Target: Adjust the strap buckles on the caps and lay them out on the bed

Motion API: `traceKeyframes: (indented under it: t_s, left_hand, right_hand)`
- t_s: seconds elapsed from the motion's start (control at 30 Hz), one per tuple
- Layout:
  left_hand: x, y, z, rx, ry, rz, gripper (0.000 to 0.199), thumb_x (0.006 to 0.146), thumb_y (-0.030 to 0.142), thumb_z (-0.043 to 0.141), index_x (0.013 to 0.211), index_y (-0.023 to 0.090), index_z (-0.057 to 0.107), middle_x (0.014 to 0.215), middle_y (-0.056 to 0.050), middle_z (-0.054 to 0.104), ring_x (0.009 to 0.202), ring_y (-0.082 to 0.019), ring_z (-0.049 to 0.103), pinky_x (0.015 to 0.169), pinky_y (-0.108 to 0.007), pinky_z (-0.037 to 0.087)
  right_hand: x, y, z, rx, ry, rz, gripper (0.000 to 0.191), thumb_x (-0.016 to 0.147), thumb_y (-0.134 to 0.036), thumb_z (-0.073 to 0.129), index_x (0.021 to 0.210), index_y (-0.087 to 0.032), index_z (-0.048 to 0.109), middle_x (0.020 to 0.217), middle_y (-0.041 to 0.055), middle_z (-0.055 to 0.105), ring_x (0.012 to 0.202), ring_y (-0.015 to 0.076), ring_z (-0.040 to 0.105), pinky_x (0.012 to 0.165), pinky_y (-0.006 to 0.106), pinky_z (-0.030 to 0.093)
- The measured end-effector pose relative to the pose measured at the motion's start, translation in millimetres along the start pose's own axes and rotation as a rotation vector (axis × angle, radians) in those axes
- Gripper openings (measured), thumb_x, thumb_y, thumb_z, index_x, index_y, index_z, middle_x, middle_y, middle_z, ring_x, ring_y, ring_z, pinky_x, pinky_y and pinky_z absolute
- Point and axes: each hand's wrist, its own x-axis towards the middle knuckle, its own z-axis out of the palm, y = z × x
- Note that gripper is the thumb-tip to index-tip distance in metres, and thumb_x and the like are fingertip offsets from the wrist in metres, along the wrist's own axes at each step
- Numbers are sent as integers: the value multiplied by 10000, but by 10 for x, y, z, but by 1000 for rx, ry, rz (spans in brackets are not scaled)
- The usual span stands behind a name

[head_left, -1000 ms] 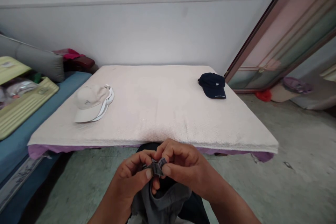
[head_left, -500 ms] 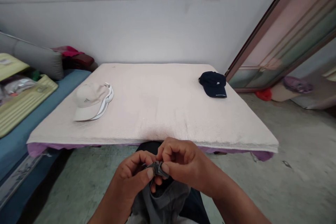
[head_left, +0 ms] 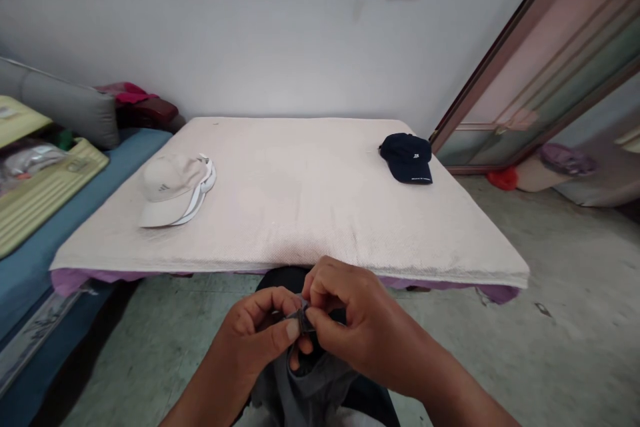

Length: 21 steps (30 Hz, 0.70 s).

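Over my lap hangs a grey cap [head_left: 305, 390], its back opening facing up. My left hand [head_left: 257, 337] is closed, pinching the cap's strap [head_left: 303, 317] near a small buckle between thumb and fingers. From the other side my right hand [head_left: 353, 310] pinches the same strap, fingertips almost touching the left ones. Fingers partly cover the buckle and strap end. Beyond the hands, a pale cap [head_left: 165, 190] with a small dark logo rests at the left of the table, nested with white-brimmed caps. A navy cap [head_left: 407, 157] lies at the right.
A table with a pale cover [head_left: 295, 180] over purple cloth [head_left: 90, 279] stands ahead against a white wall. To the left, a blue bed or bench [head_left: 137, 150] bears a grey cushion [head_left: 65, 103] and an open yellow case [head_left: 65, 180]. A sliding door [head_left: 505, 67] is at right.
My right hand has shifted slightly, its fingertips closing in on the strap by the buckle. The grey strap is bunched less and shows less. My left hand keeps its pinch.
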Motion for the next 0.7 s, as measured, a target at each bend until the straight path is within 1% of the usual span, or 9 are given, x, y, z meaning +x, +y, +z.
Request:
traceKeyframes:
  t_s: [0.17, 0.3, 0.4, 0.47, 0.6, 0.7]
  left_hand:
    - [4, 27, 17, 31, -4, 17, 103, 785, 241, 676, 745, 159, 628, 700, -14, 625, 595, -96, 535, 551, -199, 432]
    - [6, -11, -3, 27, -2, 29, 88, 796, 228, 667, 750, 169, 621, 708, 0, 616, 598, -88, 535, 546, -188, 429]
    - [6, -32, -25, 12, 3, 29, 86, 796, 232, 668, 762, 169, 620, 701, 5, 615, 589, -82, 532, 550, -186, 430]
    - [4, -31, -31, 3, 7, 24, 88, 795, 232, 670, 763, 168, 618, 693, 6, 613, 585, -81, 530, 551, -186, 429]
    - [5, -3, -14, 4, 15, 33, 94, 786, 227, 678, 743, 175, 612, 721, 6, 600, 612, -90, 530, 551, -194, 434]
    - [14, 16, 8, 20, 34, 43, 106, 774, 239, 689, 729, 176, 616, 736, 2, 587, 623, -98, 528, 542, -202, 438]
  right_hand:
    - [-1, 38, -9, 101, -41, 43, 165, 748, -82, 540, 668, -192, 446, 806, -16, 596, 668, 93, 530, 562, 222, 379]
    - [0, 70, -20, 215, -100, 73, 122, 775, -121, 573, 699, -190, 509, 882, -7, 613, 695, 93, 547, 582, 222, 389]
    - [0, 79, -21, 234, -114, 71, 135, 759, -83, 570, 684, -185, 525, 916, -4, 613, 748, 100, 556, 631, 225, 402]
    - [1, 79, -15, 222, -100, 82, 152, 753, -71, 562, 671, -184, 503, 900, -7, 616, 748, 102, 553, 629, 225, 400]
    - [8, 72, 15, 249, -49, 131, 161, 776, -99, 541, 674, -191, 458, 854, -13, 623, 688, 94, 548, 570, 215, 386]
    - [15, 61, 49, 224, 7, 131, 156, 792, -116, 526, 677, -191, 452, 830, -7, 619, 664, 92, 538, 573, 221, 388]
